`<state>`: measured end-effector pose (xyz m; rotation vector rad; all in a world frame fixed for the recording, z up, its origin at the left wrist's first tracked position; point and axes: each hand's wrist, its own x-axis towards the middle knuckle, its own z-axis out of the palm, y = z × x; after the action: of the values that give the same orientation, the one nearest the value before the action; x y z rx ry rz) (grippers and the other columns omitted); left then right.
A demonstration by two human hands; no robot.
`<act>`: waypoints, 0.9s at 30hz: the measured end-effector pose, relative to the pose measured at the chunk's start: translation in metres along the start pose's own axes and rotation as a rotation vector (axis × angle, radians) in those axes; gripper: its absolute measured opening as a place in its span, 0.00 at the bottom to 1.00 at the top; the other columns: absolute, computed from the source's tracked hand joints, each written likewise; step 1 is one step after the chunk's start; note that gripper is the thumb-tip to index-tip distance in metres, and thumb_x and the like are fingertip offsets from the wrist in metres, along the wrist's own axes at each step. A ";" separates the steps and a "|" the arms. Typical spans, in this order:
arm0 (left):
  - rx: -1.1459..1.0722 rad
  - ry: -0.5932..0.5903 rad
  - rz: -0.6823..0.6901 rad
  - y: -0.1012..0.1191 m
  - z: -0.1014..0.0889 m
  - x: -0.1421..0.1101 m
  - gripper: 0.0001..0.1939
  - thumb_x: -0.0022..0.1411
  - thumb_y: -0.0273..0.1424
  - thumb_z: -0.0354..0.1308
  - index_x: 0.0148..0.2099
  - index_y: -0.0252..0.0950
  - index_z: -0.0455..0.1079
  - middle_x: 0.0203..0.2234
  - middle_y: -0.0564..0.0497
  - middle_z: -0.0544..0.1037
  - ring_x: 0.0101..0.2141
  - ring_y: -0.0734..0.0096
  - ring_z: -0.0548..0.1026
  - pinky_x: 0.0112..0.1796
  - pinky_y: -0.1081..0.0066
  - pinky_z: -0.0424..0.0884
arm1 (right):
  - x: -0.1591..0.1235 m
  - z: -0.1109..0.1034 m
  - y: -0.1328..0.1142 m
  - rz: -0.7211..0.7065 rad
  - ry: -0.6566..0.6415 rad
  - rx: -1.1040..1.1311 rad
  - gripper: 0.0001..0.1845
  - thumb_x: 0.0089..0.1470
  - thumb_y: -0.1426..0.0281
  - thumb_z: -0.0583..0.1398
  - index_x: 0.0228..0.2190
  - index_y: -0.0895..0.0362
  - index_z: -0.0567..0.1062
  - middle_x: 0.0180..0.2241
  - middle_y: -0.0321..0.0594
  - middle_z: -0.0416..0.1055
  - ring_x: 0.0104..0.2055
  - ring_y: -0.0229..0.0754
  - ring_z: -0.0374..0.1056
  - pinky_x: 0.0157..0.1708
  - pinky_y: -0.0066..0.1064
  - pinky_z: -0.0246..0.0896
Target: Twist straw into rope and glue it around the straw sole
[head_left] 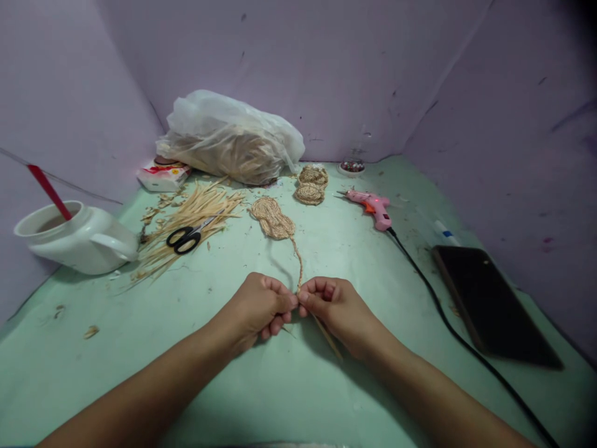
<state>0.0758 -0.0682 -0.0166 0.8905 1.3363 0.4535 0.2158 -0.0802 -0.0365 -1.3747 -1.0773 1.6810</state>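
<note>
My left hand (270, 305) and my right hand (333, 305) meet at the middle of the table, thumbs and fingertips pinched on a twisted straw cord (300, 264). The cord runs away from me to a flat, coiled sole-shaped piece (273, 219) lying on the table. Loose straw ends (330, 341) stick out below my right hand. Farther back lies a second coiled straw piece (311, 185). The fingertips hide the exact point where the strands join.
Scissors (185, 239) lie on loose straw strips (191, 211) at the left, near a white pitcher (100, 242). A full plastic bag (233, 137) stands at the back. Right are a pink glue gun (373, 205) with its black cable (441, 311) and a dark tablet (494, 305).
</note>
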 end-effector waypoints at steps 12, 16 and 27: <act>0.129 0.175 0.248 -0.012 0.005 0.007 0.05 0.42 0.28 0.54 0.19 0.32 0.65 0.10 0.59 0.59 0.15 0.83 0.52 0.17 0.77 0.47 | 0.000 -0.009 -0.004 -0.123 0.074 -0.458 0.07 0.45 0.68 0.58 0.22 0.59 0.73 0.20 0.37 0.68 0.22 0.35 0.58 0.23 0.27 0.52; 0.170 0.205 0.226 -0.015 0.007 0.008 0.05 0.41 0.28 0.53 0.20 0.31 0.68 0.11 0.58 0.61 0.15 0.82 0.54 0.17 0.77 0.49 | -0.009 -0.009 -0.008 -0.112 0.105 -0.553 0.08 0.44 0.68 0.58 0.20 0.59 0.73 0.17 0.36 0.67 0.19 0.33 0.56 0.17 0.25 0.48; -0.115 0.209 0.067 0.001 0.013 0.002 0.05 0.40 0.26 0.53 0.16 0.34 0.61 0.07 0.60 0.56 0.09 0.85 0.49 0.13 0.78 0.42 | -0.019 0.002 0.012 -0.850 0.090 -1.126 0.12 0.48 0.77 0.51 0.24 0.62 0.75 0.19 0.41 0.68 0.18 0.35 0.60 0.19 0.28 0.47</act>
<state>0.0892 -0.0701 -0.0175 0.8113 1.4574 0.6839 0.2177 -0.1028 -0.0394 -1.2168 -2.2856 0.3231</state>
